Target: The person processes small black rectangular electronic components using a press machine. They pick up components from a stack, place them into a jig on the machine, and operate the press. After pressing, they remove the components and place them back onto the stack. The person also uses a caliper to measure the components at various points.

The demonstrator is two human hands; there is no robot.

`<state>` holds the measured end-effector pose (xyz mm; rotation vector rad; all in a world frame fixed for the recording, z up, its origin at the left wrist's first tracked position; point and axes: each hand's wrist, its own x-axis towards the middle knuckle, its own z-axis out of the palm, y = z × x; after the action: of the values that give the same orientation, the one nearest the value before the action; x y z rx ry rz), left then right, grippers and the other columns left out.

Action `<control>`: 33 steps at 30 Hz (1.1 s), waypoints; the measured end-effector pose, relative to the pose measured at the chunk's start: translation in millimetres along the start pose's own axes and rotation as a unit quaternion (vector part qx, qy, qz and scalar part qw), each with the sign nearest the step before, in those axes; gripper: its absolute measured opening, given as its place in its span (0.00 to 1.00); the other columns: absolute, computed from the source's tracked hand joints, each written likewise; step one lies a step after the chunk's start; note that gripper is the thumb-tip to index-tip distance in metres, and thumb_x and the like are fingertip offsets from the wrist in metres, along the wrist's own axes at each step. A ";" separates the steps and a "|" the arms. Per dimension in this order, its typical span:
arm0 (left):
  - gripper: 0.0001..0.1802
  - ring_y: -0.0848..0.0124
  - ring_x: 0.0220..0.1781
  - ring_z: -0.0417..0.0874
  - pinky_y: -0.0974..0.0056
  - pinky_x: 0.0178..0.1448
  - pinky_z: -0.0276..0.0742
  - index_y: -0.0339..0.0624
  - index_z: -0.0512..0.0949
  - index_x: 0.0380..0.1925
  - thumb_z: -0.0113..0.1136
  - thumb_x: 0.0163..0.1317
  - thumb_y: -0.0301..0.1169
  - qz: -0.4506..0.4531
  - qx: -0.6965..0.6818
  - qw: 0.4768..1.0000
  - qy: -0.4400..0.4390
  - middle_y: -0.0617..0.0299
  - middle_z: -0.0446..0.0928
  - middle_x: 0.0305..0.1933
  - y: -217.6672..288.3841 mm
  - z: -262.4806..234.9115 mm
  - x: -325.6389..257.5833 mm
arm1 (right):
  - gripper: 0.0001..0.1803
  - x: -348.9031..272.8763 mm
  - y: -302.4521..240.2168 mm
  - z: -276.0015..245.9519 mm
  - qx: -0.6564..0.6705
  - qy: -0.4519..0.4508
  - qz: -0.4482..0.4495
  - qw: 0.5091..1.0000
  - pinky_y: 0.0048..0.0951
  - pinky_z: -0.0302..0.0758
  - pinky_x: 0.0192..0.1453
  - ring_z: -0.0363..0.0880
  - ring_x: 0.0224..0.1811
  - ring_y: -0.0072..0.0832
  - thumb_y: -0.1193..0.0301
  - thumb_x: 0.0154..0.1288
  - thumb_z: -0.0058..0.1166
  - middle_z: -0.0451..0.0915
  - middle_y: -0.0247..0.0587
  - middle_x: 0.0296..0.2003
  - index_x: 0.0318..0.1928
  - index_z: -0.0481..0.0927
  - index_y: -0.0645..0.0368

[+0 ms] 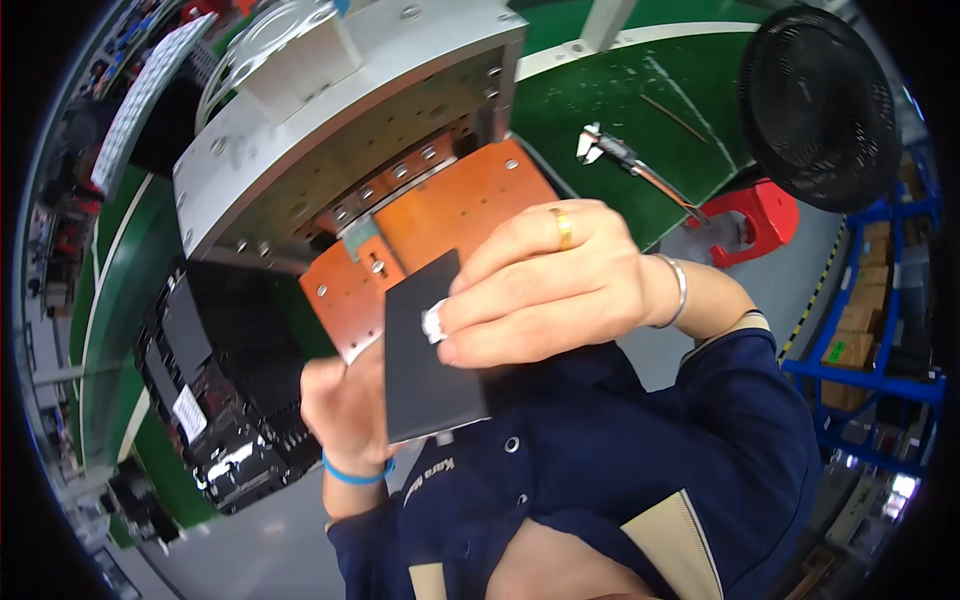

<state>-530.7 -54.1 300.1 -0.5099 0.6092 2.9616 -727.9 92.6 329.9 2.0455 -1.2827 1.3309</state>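
Observation:
A flat dark grey panel (425,390) is tilted up in front of my chest. My left hand (345,405) grips it by its left edge, with the fingers partly hidden behind it. My right hand (560,280) lies over the panel's upper right part, fingers closed together. Between those fingertips sits a small crumpled white wad (432,322), perhaps cloth or tissue, touching the panel's face. Just beyond my hands is the orange plate fixture (470,195) of a metal machine, with screws and a small sliding piece on it.
The machine's thick metal frame (420,30) rises ahead. Left of me stands a black tray (240,455) with dark panels. A digital caliper (625,155) and a thin rod (675,118) lie on the green bench. Farther right are a round black mesh object (815,105) and a red stool (765,225).

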 end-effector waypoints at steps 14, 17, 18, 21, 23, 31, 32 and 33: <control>0.12 0.75 0.22 0.76 0.71 0.25 0.72 0.31 0.77 0.41 0.55 0.70 0.33 0.290 0.280 0.899 0.172 0.53 0.81 0.30 11.7 -7.5 21.7 | 0.28 -161.2 39.6 -90.9 -0.360 -0.088 0.458 0.808 0.36 0.75 0.60 0.78 0.54 0.44 0.80 0.52 0.59 0.79 0.48 0.49 0.58 0.77 0.60; 0.14 0.68 0.32 0.84 0.66 0.34 0.81 0.31 0.77 0.43 0.56 0.68 0.33 0.315 0.224 0.903 0.187 0.50 0.82 0.36 8.0 -1.4 21.3 | 0.30 -204.7 43.8 -101.7 -0.350 -0.147 0.592 0.711 0.38 0.74 0.59 0.77 0.53 0.46 0.76 0.48 0.62 0.77 0.48 0.45 0.56 0.76 0.60; 0.14 0.65 0.37 0.86 0.64 0.38 0.84 0.30 0.77 0.44 0.56 0.68 0.33 0.323 0.209 0.904 0.188 0.48 0.83 0.38 6.6 0.7 21.4 | 0.28 -208.3 47.0 -104.3 -0.348 -0.150 0.598 0.707 0.39 0.74 0.57 0.77 0.50 0.46 0.76 0.48 0.62 0.77 0.48 0.43 0.54 0.77 0.61; 0.15 0.61 0.42 0.87 0.62 0.43 0.86 0.29 0.76 0.45 0.55 0.68 0.32 0.303 0.247 0.904 0.172 0.45 0.83 0.41 7.7 -5.1 24.0 | 0.18 -212.1 58.2 -111.7 -0.345 -0.137 0.604 0.706 0.40 0.76 0.46 0.80 0.40 0.42 0.72 0.46 0.63 0.77 0.45 0.36 0.41 0.79 0.61; 0.16 0.59 0.44 0.87 0.62 0.44 0.86 0.28 0.76 0.46 0.53 0.68 0.32 0.307 0.232 0.906 0.175 0.44 0.83 0.42 7.4 -4.7 24.7 | 0.16 -207.4 57.7 -115.1 -0.356 -0.156 0.620 0.682 0.40 0.76 0.43 0.80 0.37 0.41 0.71 0.46 0.63 0.77 0.43 0.33 0.39 0.80 0.59; 0.16 0.56 0.47 0.87 0.60 0.50 0.84 0.26 0.75 0.46 0.52 0.68 0.30 0.324 0.235 0.900 0.173 0.43 0.83 0.43 5.3 -10.2 22.9 | 0.20 -202.6 33.0 -122.3 -0.345 0.001 0.575 0.742 0.24 0.73 0.35 0.78 0.25 0.25 0.76 0.50 0.59 0.80 0.37 0.25 0.46 0.75 0.59; 0.15 0.55 0.46 0.87 0.59 0.51 0.84 0.26 0.75 0.46 0.52 0.68 0.30 0.329 0.231 0.900 0.167 0.43 0.83 0.43 4.0 -7.4 23.2 | 0.22 -189.5 25.8 -119.1 -0.333 0.034 0.570 0.750 0.22 0.72 0.35 0.77 0.26 0.21 0.78 0.50 0.58 0.79 0.36 0.25 0.49 0.74 0.59; 0.15 0.55 0.46 0.87 0.59 0.52 0.83 0.26 0.74 0.46 0.52 0.67 0.29 0.335 0.227 0.900 0.162 0.43 0.82 0.43 3.1 -5.1 23.2 | 0.28 -173.4 19.9 -112.9 -0.294 0.058 0.551 0.779 0.18 0.69 0.35 0.72 0.26 0.16 0.80 0.52 0.56 0.76 0.33 0.24 0.57 0.70 0.60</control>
<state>-551.4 -58.8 289.1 -0.8962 1.7816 3.1363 -826.2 246.7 230.9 0.6744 -2.5750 1.1104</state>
